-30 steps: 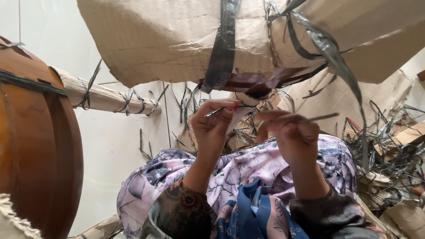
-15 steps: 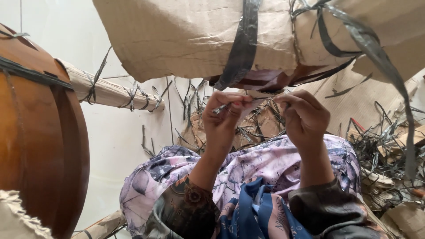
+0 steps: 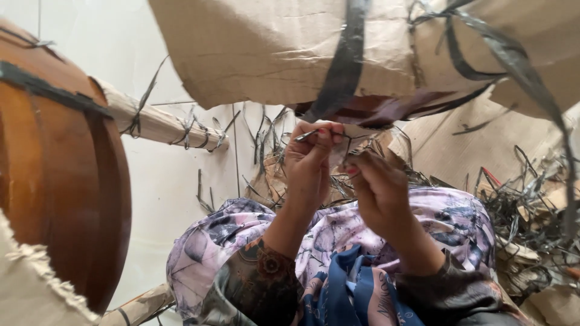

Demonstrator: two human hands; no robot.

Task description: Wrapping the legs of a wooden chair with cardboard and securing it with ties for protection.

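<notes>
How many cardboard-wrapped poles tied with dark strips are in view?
2: one cardboard-wrapped pole slants from behind the brown rounded object at upper left; another pole's end shows at the bottom edge, left of the person's lap. More may be hidden.

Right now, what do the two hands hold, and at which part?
The left hand pinches a thin grey strip near its end, between thumb and fingertips. The right hand seems to pinch another strand; which part cannot be told.

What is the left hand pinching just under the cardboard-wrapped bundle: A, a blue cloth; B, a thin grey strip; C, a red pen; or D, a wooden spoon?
B: the left hand pinches a thin grey strip between its fingertips, just below the brown cardboard-wrapped bundle bound with dark straps.
</notes>
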